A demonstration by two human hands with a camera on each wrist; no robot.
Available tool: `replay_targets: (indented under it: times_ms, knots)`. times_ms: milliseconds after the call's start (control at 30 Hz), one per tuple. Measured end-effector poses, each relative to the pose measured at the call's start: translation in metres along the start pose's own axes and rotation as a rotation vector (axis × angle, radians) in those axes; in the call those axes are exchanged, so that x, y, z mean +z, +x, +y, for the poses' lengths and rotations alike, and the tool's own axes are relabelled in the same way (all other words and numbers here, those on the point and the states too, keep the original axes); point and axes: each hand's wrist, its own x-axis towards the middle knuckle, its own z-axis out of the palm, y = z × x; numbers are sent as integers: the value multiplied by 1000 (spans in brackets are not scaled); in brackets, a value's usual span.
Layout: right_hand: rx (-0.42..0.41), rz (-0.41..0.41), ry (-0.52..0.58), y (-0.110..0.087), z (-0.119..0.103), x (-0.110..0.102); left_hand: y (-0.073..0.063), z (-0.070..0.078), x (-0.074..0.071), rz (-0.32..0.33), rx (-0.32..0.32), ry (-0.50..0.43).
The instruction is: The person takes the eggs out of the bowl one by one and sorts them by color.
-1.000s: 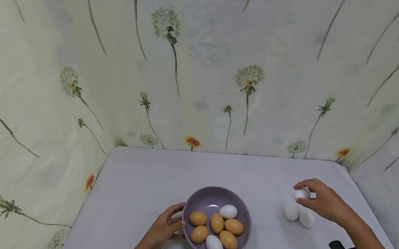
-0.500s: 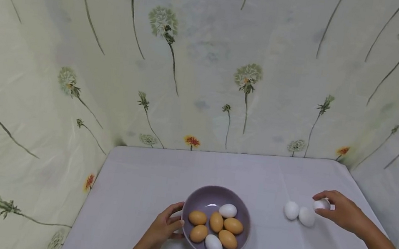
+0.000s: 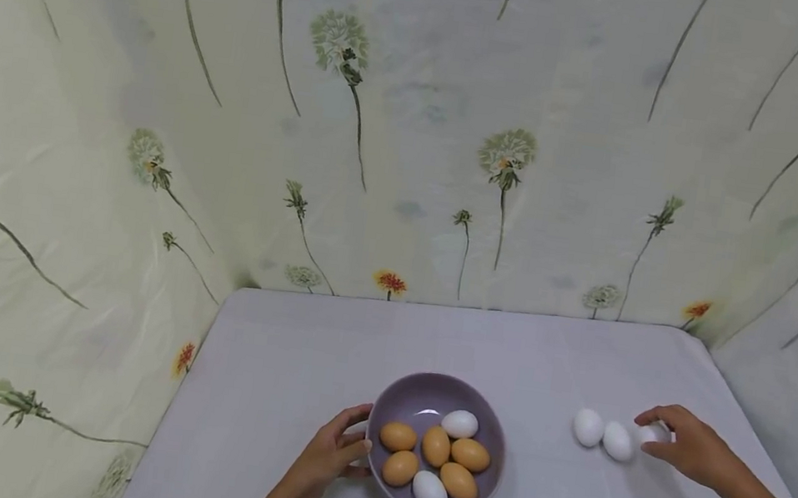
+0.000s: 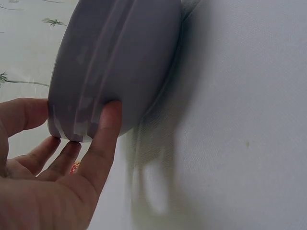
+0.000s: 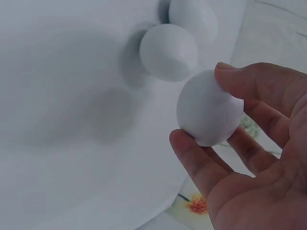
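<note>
On the left, the left hand (image 3: 330, 454) has its grip round the bowl's near-left wall, probably to steady it. The bowl (image 3: 418, 390) sits on the counter (image 3: 297, 336), its raised wall likely keeping the five brown eggs (image 3: 436, 446) and two white eggs (image 3: 430, 493) from rolling away. Well to the right, two loose eggs (image 3: 588, 428) lie side by side. Rightmost, the right hand (image 3: 701, 449) has its grip narrowed on a held egg (image 5: 206, 110), fingertips only, perhaps to spare the shell; whether it touches its neighbour I cannot tell.
</note>
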Motion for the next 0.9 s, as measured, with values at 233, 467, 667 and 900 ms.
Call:
replay_targets:
  times_ms: [233, 467, 667, 900]
  knots:
    - [54, -32, 16, 4, 6, 6, 2, 1, 0, 6, -8, -2]
    - [70, -54, 12, 6, 13, 14, 1, 1, 1, 12, -20, -3]
    - [63, -49, 6, 6, 20, 20, 0, -1, 2, 33, -23, 5]
    - [81, -51, 7, 8, 31, 28, 0, -1, 3, 26, -11, 9]
